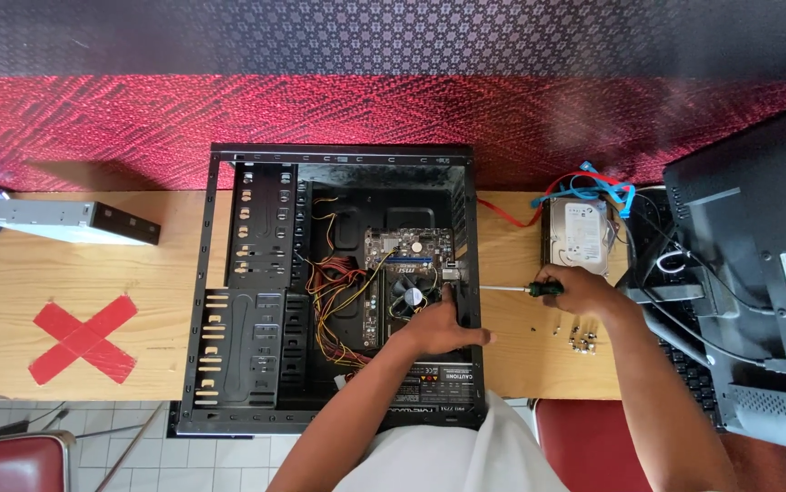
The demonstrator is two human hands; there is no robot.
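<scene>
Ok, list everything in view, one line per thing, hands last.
Computer case: one, black, open, lying mid-table.
Motherboard: one, inside the case.
Wire bundle: one, red, yellow and black, inside the case.
Optical drive: one, grey, table's left end.
Tape cross: one, red, left on the table.
Hard drive: one, silver, right of the case.
Cables: red and blue, by the hard drive.
Screws: several, small, right of the case.
Monitor: one, black, right edge.
Screwdriver: one, in the right hand.
Left hand: inside the case.
Right hand: grips the screwdriver.

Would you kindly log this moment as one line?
left hand: inside open computer case by motherboard | right hand: holds screwdriver at case | screws: on table
</scene>
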